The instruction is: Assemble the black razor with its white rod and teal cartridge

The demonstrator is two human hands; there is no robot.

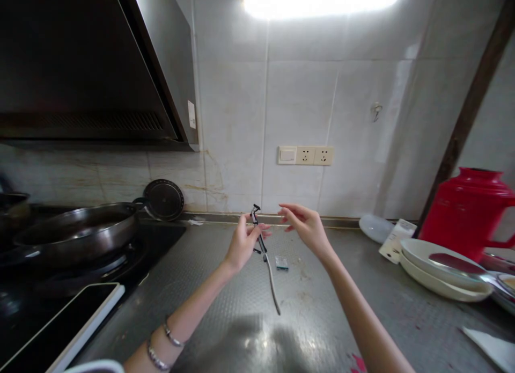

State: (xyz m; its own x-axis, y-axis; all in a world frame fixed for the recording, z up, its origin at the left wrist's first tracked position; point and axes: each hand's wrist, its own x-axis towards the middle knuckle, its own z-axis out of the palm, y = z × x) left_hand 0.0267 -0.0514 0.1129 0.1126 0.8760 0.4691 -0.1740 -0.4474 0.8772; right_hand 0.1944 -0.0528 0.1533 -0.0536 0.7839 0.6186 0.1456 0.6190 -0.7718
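Note:
My left hand (243,241) grips a slim black and silver razor (258,229), its T-shaped head upward and its handle slanting down. Small black pieces show beside and below the handle; I cannot make out whether they are joined to it. To the right, my right hand (303,225) is raised above the counter with its fingers loosely bent and apart, nothing visible in them. A thin grey rod or cord (272,284) runs below the razor toward me. Between the hands, a small clear case (281,263) with a teal edge lies on the metal counter (225,314).
At left, a steel pan (80,233) sits on the stove under the range hood (169,67), with a phone or tablet (80,330) nearer me. At right are stacked dishes (442,282), a white box (398,240) and a red thermos (462,217). Sockets (306,155) are on the wall.

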